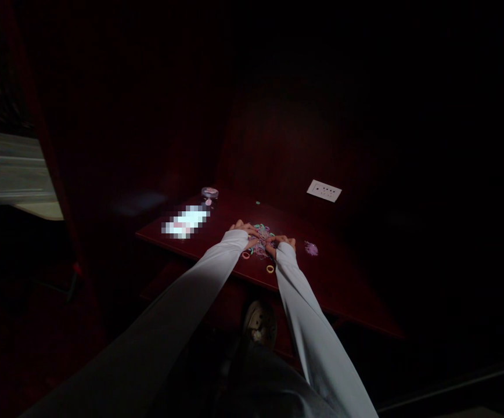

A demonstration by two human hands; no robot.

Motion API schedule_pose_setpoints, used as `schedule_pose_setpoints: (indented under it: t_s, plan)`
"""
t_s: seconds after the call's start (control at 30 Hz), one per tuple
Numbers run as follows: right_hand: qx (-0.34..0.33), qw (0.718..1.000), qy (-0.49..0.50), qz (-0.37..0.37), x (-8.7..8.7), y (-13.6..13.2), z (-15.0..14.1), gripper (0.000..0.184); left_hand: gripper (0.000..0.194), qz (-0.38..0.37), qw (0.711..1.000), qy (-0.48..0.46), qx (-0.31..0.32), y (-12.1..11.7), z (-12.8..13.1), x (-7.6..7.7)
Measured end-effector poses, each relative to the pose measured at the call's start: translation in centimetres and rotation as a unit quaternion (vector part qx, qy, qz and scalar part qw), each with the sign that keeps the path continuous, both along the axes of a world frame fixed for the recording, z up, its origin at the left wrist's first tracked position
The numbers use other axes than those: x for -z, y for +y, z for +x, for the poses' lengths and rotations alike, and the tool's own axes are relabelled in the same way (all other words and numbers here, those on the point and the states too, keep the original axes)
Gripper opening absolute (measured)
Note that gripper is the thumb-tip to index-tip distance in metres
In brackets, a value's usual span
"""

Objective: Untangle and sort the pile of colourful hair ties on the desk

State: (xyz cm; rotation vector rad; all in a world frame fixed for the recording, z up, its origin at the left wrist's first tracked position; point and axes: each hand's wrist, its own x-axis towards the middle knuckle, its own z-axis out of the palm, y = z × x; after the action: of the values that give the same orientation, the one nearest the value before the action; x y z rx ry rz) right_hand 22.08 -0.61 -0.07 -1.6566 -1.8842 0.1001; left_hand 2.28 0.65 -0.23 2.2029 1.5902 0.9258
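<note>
While low, L hand & R hand at bands, fingers bent, grip unclear.

My sleeves are matt cloth, smooth with soft folds. The tabletop presents as dark red wood, smooth, with a low sheen. The round container appears to be clear plastic, glossy at the lid. The socket plate reads as smooth white plastic. The yellow band looks smooth; I cannot determine its material, nor the finish of the purple pile.
</note>
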Motion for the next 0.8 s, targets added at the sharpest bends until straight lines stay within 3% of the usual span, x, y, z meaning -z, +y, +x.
schedule_pose_setpoints:
  t_s: [0.23, 0.53, 0.8]
  plan:
    - [0.004, 1.0, -0.01, 0.003, 0.1, -0.1, -0.1, 0.023, 0.027, -0.03, 0.998, 0.047, -0.007, -0.6, -0.1, -1.0]
    - [0.016, 0.999, -0.037, 0.035, -0.2, -0.4, -0.6, 0.038, 0.026, -0.024, 0.999, 0.046, -0.004, -0.6, -0.1, -1.0]
    - [0.016, 0.997, -0.075, 0.019, -1.2, -0.7, -1.2, 0.028, 0.024, -0.026, 0.998, 0.05, -0.002, -1.0, -0.1, -1.4]
